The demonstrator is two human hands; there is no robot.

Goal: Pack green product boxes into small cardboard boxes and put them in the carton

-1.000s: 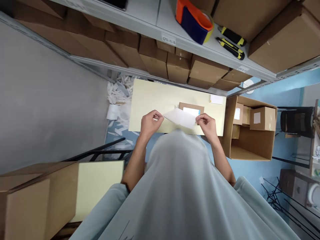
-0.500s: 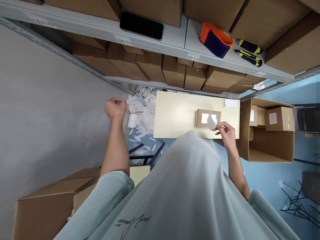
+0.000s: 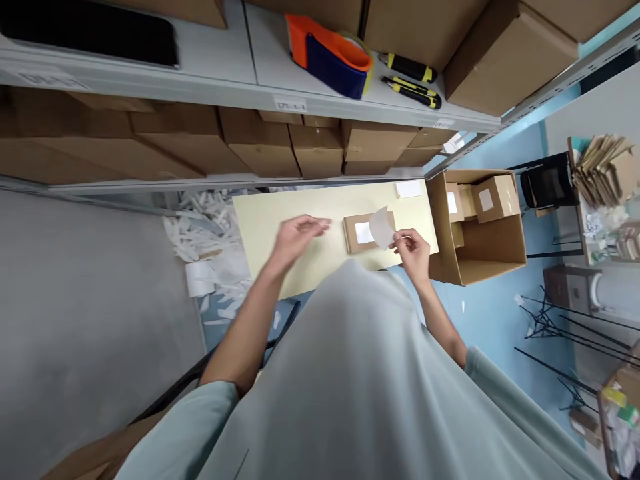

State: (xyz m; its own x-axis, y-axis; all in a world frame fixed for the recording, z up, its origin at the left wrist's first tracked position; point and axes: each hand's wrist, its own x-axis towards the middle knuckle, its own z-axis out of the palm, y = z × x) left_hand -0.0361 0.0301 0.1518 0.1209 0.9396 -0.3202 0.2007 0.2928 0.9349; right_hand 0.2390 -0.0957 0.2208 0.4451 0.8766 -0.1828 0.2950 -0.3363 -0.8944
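Observation:
A small cardboard box [image 3: 353, 244] lies on the pale yellow tabletop [image 3: 270, 207], with a white label [image 3: 364, 233] on its top. My right hand [image 3: 413, 253] pinches the edge of a curled white sticker [image 3: 381, 228] between thumb and fingers. The sticker hangs over the right part of the box and hides some of it; whether it touches the box I cannot tell. To the left of the box, my left hand [image 3: 299, 241] is over the tabletop, slightly blurred, fingers stretched toward the box and holding nothing I can see.
A pad of white labels [image 3: 409, 189] lies at the table's back right. An open carton [image 3: 475, 270] with labelled boxes stands to the right. Paper scraps [image 3: 215, 223] litter the left. Above, a shelf [image 3: 270, 100] bears a tape dispenser [image 3: 333, 60], utility knives [image 3: 413, 83] and a phone [image 3: 90, 33].
My left hand has come from beside the scrap pile to over the table, near the box. The view has swung right. My right hand still holds the sticker above the box.

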